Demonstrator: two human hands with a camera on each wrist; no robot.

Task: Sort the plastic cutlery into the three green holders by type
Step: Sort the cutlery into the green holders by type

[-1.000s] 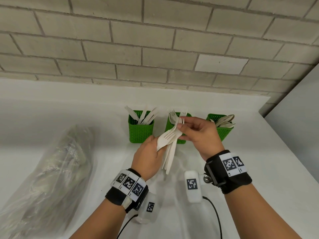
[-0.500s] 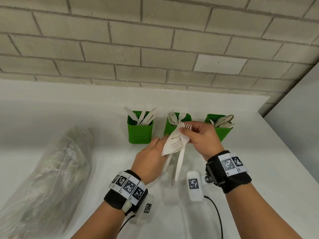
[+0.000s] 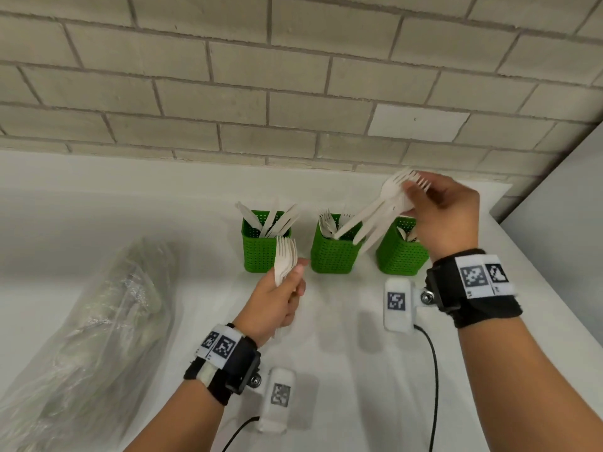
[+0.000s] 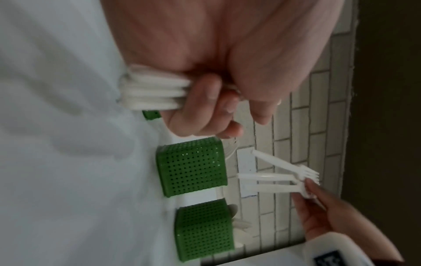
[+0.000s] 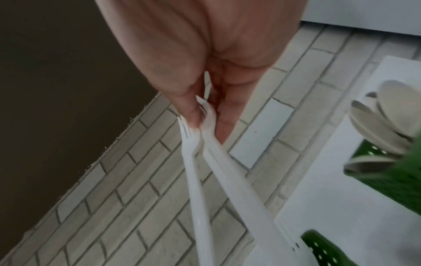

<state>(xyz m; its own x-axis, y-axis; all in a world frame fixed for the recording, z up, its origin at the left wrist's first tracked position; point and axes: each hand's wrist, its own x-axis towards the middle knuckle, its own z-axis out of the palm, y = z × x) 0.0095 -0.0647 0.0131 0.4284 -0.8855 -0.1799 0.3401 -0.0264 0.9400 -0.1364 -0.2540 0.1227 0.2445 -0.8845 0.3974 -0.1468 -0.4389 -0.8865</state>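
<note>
Three green holders stand in a row on the white counter: the left holder (image 3: 266,244) has knives, the middle holder (image 3: 334,252) has forks, the right holder (image 3: 402,252) has spoons. My right hand (image 3: 437,213) pinches a few white forks (image 3: 375,216) by their heads, handles slanting down toward the middle holder's mouth. In the right wrist view the thumb and fingers clamp those forks (image 5: 205,136). My left hand (image 3: 277,298) grips a stack of white forks (image 3: 285,259) upright, in front of the left holder. The left wrist view shows that stack's handles (image 4: 152,95) in the curled fingers.
A large clear plastic bag (image 3: 85,337) of cutlery lies on the counter at the left. A brick wall (image 3: 293,93) runs behind the holders. A grey panel (image 3: 567,223) stands at the right edge. Black cables trail from both wrist cameras.
The hands have parted. My right hand has lifted a few forks up and right, over the middle and right holders. My left hand kept the other forks and drew back left.
</note>
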